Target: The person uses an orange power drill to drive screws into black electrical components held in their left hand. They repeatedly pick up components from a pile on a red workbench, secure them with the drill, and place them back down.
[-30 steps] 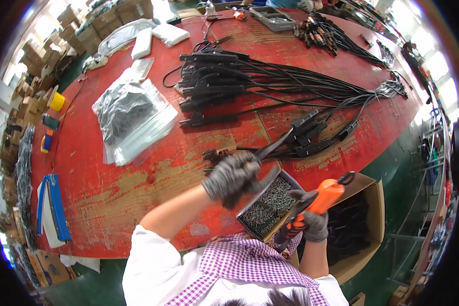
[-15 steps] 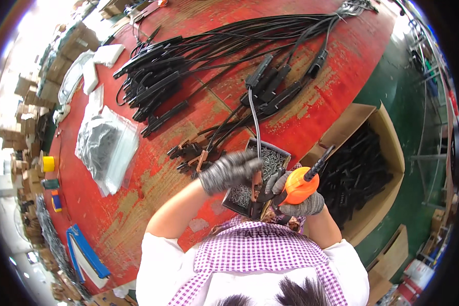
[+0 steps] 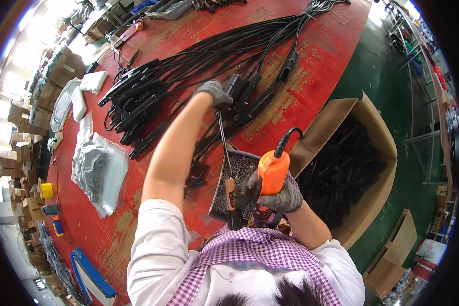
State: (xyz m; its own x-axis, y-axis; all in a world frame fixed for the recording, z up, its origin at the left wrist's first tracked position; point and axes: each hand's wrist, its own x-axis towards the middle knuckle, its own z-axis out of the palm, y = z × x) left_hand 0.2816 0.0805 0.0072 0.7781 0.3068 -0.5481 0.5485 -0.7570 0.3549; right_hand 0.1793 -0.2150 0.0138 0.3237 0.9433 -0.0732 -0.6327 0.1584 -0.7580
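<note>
My left hand (image 3: 215, 93), in a grey glove, reaches far over the table and closes round a black tubular handle (image 3: 233, 81) threaded on a cable. That cable (image 3: 223, 135) runs back toward me to a copper-coloured clamp piece (image 3: 231, 191) with black parts. My gloved right hand (image 3: 285, 198) is wrapped round an orange electric screwdriver (image 3: 273, 173) with a black cord on top. Its fingertips reach the clamp piece, but whether they grip it is hidden. Both are over an open box of small screws (image 3: 239, 166) at the table's near edge.
Bundled black cables (image 3: 229, 48) with handles (image 3: 137, 104) spread across the red table (image 3: 132, 194). Clear plastic bags (image 3: 99, 173) lie at the left. On my right stands a cardboard carton (image 3: 382, 191) of black parts. Beyond it is the green floor (image 3: 364, 79).
My left hand has moved from beside the clamp piece out to the black handle and closed on it. The right hand still holds the screwdriver, now turned more upright. The whole view has shifted.
</note>
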